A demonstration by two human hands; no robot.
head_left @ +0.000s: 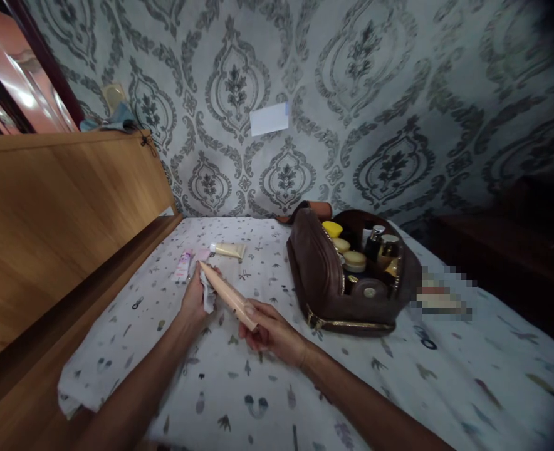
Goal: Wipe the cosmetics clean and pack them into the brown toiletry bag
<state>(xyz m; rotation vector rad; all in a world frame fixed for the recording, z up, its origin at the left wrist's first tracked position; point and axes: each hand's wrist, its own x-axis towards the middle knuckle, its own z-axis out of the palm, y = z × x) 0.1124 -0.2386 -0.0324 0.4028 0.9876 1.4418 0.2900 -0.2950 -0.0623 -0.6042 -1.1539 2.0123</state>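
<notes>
A long peach-coloured squeeze tube (229,294) slants between my two hands above the patterned cloth. Its near end is gripped by my right hand (272,329), with the thumb on top and the fingers curled beneath. At its far, narrower end, my left hand (197,293) is closed around a crumpled white cloth (208,294) pressed against the tube. My left fingers are partly hidden behind the tube. Just beyond that hand lie a small pink-and-white tube (183,265) and a pale yellow tube (229,250) with a white cap.
A dark brown toiletry bag (314,250) stands unzipped at right, holding several jars and bottles, among them a yellow-lidded one (332,229). A blurred-out item (444,297) lies right of it. A wooden panel (70,207) borders the left; the papered wall (286,163) closes the back.
</notes>
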